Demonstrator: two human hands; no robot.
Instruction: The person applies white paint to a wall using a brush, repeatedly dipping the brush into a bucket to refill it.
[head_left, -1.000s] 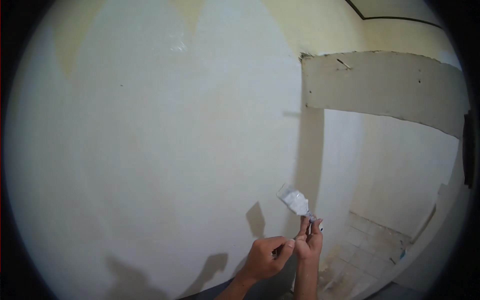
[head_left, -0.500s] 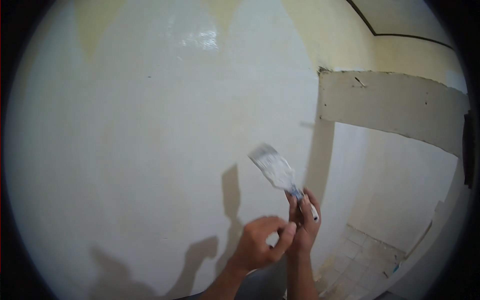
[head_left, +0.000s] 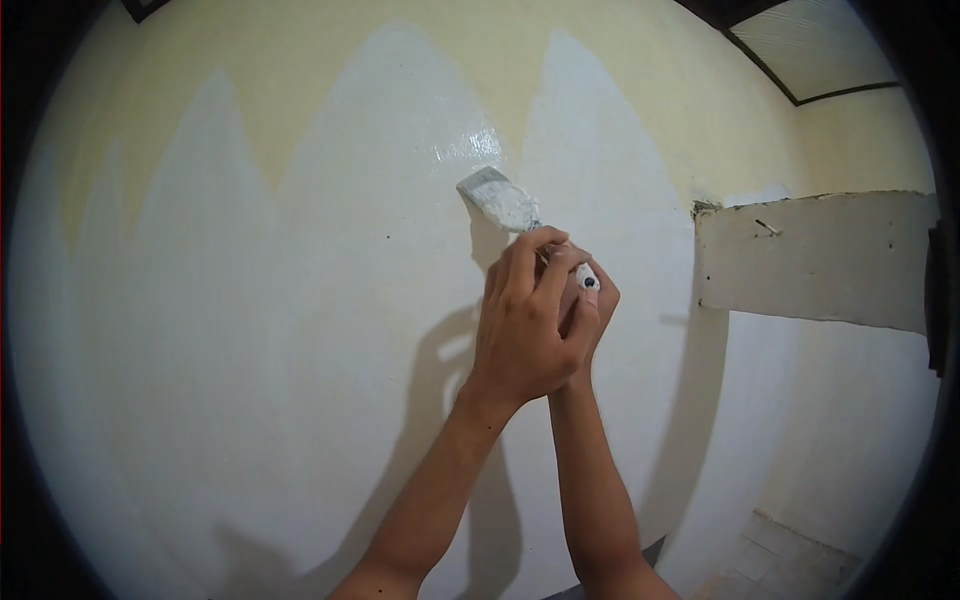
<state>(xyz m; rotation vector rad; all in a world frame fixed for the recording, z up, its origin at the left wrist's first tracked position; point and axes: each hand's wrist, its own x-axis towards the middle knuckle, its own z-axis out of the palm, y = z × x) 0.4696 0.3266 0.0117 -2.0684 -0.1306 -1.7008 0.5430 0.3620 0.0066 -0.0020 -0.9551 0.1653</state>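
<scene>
The grip of the left hand (head_left: 530,325) is curled closed around the handle of a scraper (head_left: 507,206), fingers bent over it and thumb near the handle's end (head_left: 588,283), which pokes out with a dark hole in it. The right hand (head_left: 606,300) sits behind, close against the left and the handle; the left covers most of it, so I cannot tell how tightly its grip closes.

The scraper tilts up and to the left from the hands, its blade coated in white paste and bare grey toward the front edge. It is in front of the wall (head_left: 330,290); whether the edge touches cannot be told. Just above the blade is a glossy patch (head_left: 465,147). Shadows of the tool and arms fall on the wall below and to the left.

White coating rises in pointed lobes into yellow paint (head_left: 500,50) higher up. To the right, well apart from the hands, a rough grey beam (head_left: 820,262) crosses over an opening, with a nail (head_left: 768,228) sticking out. Floor tiles (head_left: 790,560) show low at the right, and dark trim (head_left: 850,93) edges the ceiling (head_left: 815,45).
</scene>
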